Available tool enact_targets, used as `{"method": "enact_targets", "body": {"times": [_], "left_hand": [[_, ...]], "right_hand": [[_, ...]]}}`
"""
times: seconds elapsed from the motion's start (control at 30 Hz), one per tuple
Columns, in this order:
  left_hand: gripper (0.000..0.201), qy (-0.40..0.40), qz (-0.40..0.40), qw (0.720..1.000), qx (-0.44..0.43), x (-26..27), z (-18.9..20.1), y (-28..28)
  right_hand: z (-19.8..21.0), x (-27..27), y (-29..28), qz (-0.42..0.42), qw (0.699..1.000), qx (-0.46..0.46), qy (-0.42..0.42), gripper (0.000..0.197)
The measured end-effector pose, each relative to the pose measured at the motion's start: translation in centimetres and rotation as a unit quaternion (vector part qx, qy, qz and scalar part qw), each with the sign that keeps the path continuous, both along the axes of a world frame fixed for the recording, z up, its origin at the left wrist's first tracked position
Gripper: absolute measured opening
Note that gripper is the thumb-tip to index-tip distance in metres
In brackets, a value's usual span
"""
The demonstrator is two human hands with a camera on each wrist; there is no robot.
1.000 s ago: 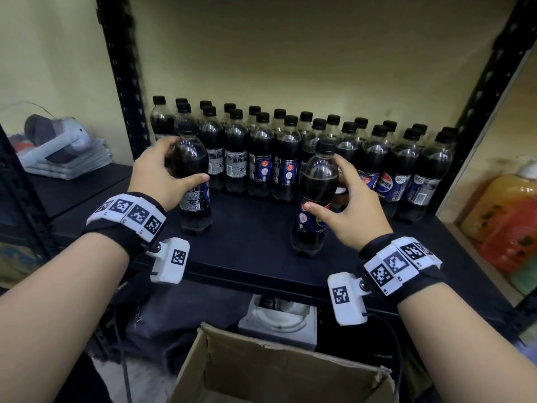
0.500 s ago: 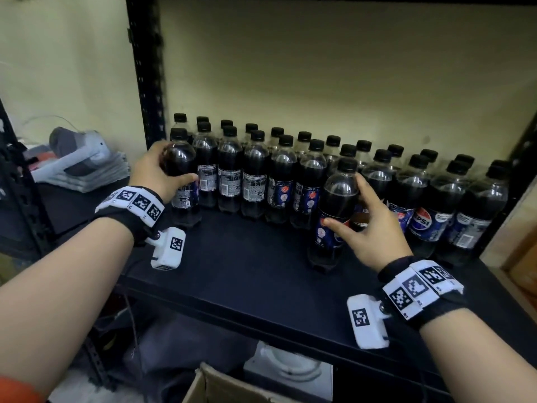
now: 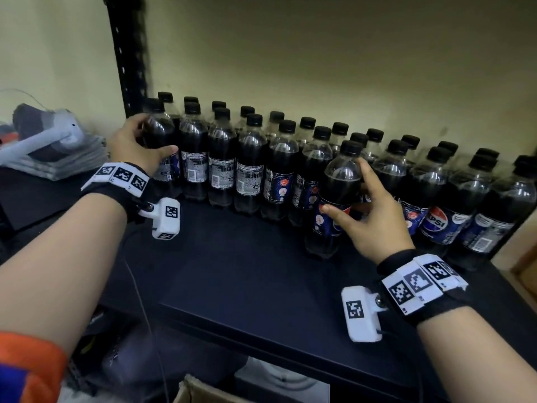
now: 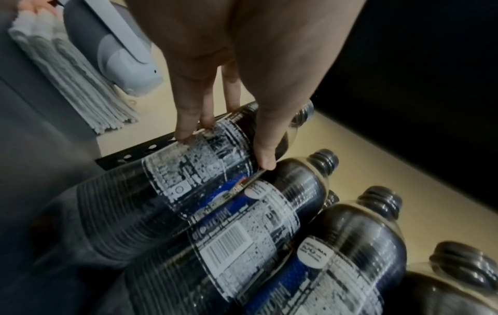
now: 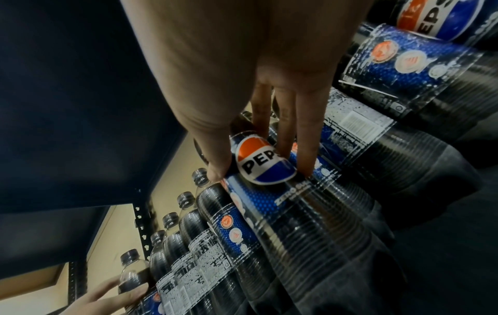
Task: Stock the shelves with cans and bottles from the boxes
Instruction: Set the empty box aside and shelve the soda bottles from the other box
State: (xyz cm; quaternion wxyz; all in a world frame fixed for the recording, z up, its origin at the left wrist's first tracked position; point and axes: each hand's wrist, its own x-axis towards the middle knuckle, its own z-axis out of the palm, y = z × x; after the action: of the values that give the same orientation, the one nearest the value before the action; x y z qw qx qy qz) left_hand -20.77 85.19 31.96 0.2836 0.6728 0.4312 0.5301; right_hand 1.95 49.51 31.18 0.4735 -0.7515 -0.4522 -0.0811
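Head view: each hand (left (image 3: 136,146), right (image 3: 374,216)) grips its own upright bottle

My left hand (image 3: 136,146) grips the leftmost bottle (image 3: 161,152) at the row's (image 3: 250,158) left end, beside the upright post (image 3: 128,56). My right hand (image 3: 374,216) holds a bottle (image 3: 334,199) just before the row's middle. All stand on the shelf (image 3: 232,274); a second row stands behind.
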Motion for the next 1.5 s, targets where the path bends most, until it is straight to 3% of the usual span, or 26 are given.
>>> {"method": "enact_targets", "body": {"times": [0.17,0.33,0.5,0.57,0.77,0.97,1.1,1.27,1.5], "left_hand": [[0.074,-0.014,-0.002,1.0,0.002,1.2,-0.4,1.4],[0.066,0.032,-0.042,0.998,-0.017,1.9,-1.1,2.0],[0.128,0.093,-0.052,0.991,-0.077,1.9,-1.8,2.3],[0.135,0.099,-0.054,0.99,-0.083,2.0,-2.1,2.2],[0.118,0.128,-0.029,0.985,-0.114,2.3,-2.3,0.0],[0.114,0.256,0.015,0.961,-0.105,1.9,-0.9,-1.3],[0.102,0.256,-0.036,0.957,-0.134,2.0,0.1,-3.2],[0.08,0.273,-0.144,0.947,-0.093,2.1,1.7,-9.5],[0.078,0.367,-0.237,0.899,-0.014,2.8,1.8,-18.5]], "right_hand": [[-0.1,0.0,0.2,0.002,1.0,0.006,0.003,0.102],[0.2,-0.2,0.0,-0.005,1.0,0.004,0.013,0.103],[0.2,0.0,0.0,-0.006,1.0,0.001,0.005,0.103],[0.2,-0.2,0.0,-0.005,1.0,0.0,0.0,0.103],[0.2,-0.4,0.0,-0.001,1.0,0.0,0.001,0.102],[0.2,-0.5,-0.1,0.01,1.0,-0.006,0.009,0.102],[0.3,-0.1,-0.7,0.013,1.0,-0.009,0.023,0.103],[0.6,-0.3,-2.6,-0.008,0.999,-0.03,0.025,0.101],[1.1,-0.6,-7.3,-0.043,0.996,-0.061,0.041,0.098]]}}
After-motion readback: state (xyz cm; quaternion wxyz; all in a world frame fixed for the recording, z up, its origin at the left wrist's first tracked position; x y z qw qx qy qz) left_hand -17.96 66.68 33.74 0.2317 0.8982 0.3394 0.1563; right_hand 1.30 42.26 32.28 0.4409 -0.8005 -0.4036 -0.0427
